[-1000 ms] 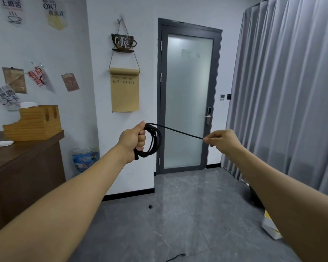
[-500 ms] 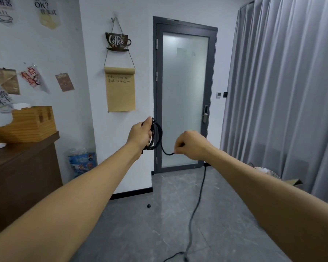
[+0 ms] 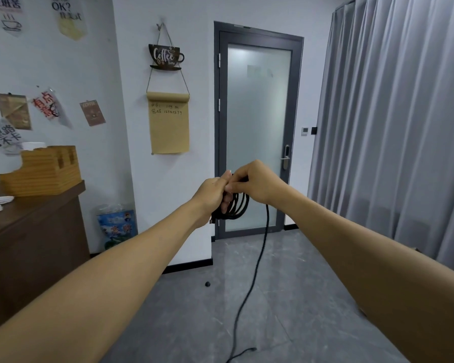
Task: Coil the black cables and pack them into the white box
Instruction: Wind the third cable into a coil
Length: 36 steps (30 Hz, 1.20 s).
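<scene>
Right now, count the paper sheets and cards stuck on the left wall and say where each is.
6, perhaps more past the frame's edge: cup poster and OK note up top; brown print, red-lettered sheet, small brown card mid-wall; black-lettered sheet lowest.

Matt black cable (image 3: 257,260); glossy grey floor (image 3: 286,297); frosted glass door (image 3: 257,121).

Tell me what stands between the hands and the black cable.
Nothing: the left hand grips the coiled black cable, the right hand pinches a strand at its top. The white box is not in view.
</scene>
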Available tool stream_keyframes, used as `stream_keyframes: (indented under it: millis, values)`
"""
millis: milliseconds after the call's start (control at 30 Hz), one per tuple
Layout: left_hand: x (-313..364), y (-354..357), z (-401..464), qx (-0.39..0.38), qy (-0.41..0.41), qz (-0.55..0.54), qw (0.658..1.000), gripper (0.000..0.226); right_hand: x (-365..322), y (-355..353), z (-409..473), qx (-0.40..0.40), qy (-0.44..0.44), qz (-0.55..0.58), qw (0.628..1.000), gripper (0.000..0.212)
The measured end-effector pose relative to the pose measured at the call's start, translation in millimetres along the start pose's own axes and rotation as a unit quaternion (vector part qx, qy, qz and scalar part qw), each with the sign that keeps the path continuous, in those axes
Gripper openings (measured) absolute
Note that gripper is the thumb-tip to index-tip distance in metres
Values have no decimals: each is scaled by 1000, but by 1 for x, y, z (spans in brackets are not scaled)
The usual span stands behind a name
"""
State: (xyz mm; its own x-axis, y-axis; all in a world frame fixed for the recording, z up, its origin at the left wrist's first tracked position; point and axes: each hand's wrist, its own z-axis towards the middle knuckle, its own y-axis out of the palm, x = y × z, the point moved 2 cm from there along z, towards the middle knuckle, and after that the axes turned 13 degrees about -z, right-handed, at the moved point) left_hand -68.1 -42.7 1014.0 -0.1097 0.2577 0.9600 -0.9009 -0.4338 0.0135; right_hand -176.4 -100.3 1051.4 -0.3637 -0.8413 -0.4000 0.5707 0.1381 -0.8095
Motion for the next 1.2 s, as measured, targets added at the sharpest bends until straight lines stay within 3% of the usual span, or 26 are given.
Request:
stream_keyframes:
  millis: [267,400,633,800,933,1067,1200]
  values:
    - [-6,-4,-11,-108,-126,-18,986,43,31,-15,-7,27,78,17,996,18]
    - [-6,-8,-15,-117,-126,-18,985,41,54,-25,-16,37,117,42,992,13]
    - [-7,-27,-5,28,-81,-133,987,37,96,-36,-36,83,188,64,977,12]
    - [-10,-45,2,146,-54,-189,970,31,114,-31,-46,111,232,70,964,12]
    - [-9,-43,6,189,-20,-191,963,33,107,-19,-37,84,222,-47,970,6]
    - [-8,-34,11,167,25,-124,978,41,75,-6,-26,18,153,-219,963,12]
    - [-9,-26,16,146,49,-46,987,40,43,6,-18,-51,53,-248,966,10]
